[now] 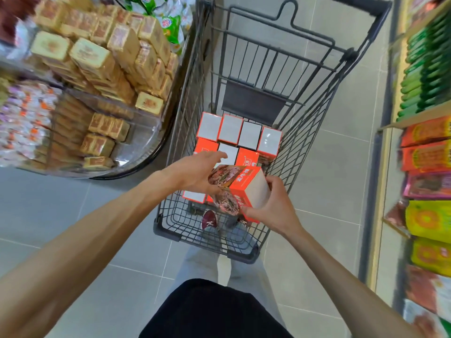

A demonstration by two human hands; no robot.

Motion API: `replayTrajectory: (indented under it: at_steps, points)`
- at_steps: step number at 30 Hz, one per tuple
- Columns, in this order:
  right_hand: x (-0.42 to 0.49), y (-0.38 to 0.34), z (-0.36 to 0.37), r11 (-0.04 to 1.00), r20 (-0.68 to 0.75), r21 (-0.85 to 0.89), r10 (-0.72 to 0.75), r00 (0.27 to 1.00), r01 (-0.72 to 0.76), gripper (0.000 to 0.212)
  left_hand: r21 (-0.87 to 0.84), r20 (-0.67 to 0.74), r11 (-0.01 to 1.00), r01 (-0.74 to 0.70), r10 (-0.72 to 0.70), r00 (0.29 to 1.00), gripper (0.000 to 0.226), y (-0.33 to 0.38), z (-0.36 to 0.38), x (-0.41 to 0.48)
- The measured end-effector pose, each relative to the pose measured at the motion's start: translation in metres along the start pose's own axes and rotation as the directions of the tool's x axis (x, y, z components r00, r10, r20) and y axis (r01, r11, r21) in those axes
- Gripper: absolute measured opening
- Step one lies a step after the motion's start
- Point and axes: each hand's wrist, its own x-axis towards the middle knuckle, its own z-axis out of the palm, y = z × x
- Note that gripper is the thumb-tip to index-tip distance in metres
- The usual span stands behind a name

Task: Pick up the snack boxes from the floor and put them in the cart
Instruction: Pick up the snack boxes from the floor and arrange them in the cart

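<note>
Orange card with a grey end panel makes up the snack box (244, 189), which is held tilted in the air over the near part of the wire cart (168, 233), clear of the floor (73, 215). The right hand (273, 208) has the firmer grip: its fingers and thumb curl round the grey end and the lower corner. The left hand (195, 172) lies against the box's pictured left face with its fingers nearly straight and reaching forward, a loose, open grip that touches rather than clasps. Below and beyond the hands, more orange boxes (230, 129) stand packed side by side in the cart's basket, grey ends up. A clear display bin (151, 132) heaped with tan wrapped packets stands left of the cart, and shelves (427, 154) of bright packets run along the right.
</note>
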Motion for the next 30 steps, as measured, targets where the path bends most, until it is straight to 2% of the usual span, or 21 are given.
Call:
replayTrajectory:
  at_steps: [5, 10, 14, 17, 20, 23, 25, 28, 30]
  points:
    - [-0.004, 0.005, 0.010, 0.996, -0.092, -0.022, 0.080, 0.993, -0.082, 0.092, -0.103, -0.200, 0.990, 0.100, -0.120, 0.972, 0.078, -0.025, 0.001, 0.002]
    - [-0.005, 0.008, 0.012, 0.988, -0.161, -0.037, 0.145, 0.976, -0.152, 0.090, -0.191, -0.387, 0.945, 0.267, -0.322, 0.864, 0.057, -0.047, 0.015, 0.007]
    - [-0.001, 0.007, 0.011, 0.971, -0.234, -0.110, 0.183, 0.955, -0.213, 0.088, -0.248, -0.463, 0.895, 0.371, -0.446, 0.766, 0.060, -0.052, 0.023, 0.017]
    - [0.002, 0.007, 0.010, 0.952, -0.270, -0.166, 0.206, 0.941, -0.256, 0.089, -0.187, -0.560, 0.898, 0.398, -0.430, 0.708, 0.056, -0.048, 0.026, 0.026]
    - [0.006, 0.006, 0.010, 0.933, -0.290, -0.218, 0.219, 0.932, -0.287, 0.091, -0.195, -0.618, 0.882, 0.429, -0.450, 0.645, 0.060, -0.045, 0.026, 0.032]
    - [0.012, 0.002, 0.013, 0.916, -0.302, -0.260, 0.223, 0.927, -0.306, 0.092, -0.293, -0.642, 0.870, 0.396, -0.486, 0.593, 0.066, -0.047, 0.024, 0.035]
    - [0.018, 0.000, 0.017, 0.903, -0.297, -0.297, 0.222, 0.929, -0.310, 0.091, -0.410, -0.615, 0.848, 0.336, -0.530, 0.584, 0.072, -0.049, 0.023, 0.037]
    - [0.026, -0.001, 0.025, 0.880, -0.271, -0.342, 0.243, 0.931, -0.329, 0.087, -0.605, -0.478, 0.742, 0.290, -0.630, 0.612, 0.082, -0.054, 0.023, 0.041]
    - [0.031, 0.000, 0.032, 0.864, -0.251, -0.357, 0.277, 0.927, -0.355, 0.088, -0.650, -0.401, 0.687, 0.325, -0.673, 0.621, 0.084, -0.057, 0.023, 0.044]
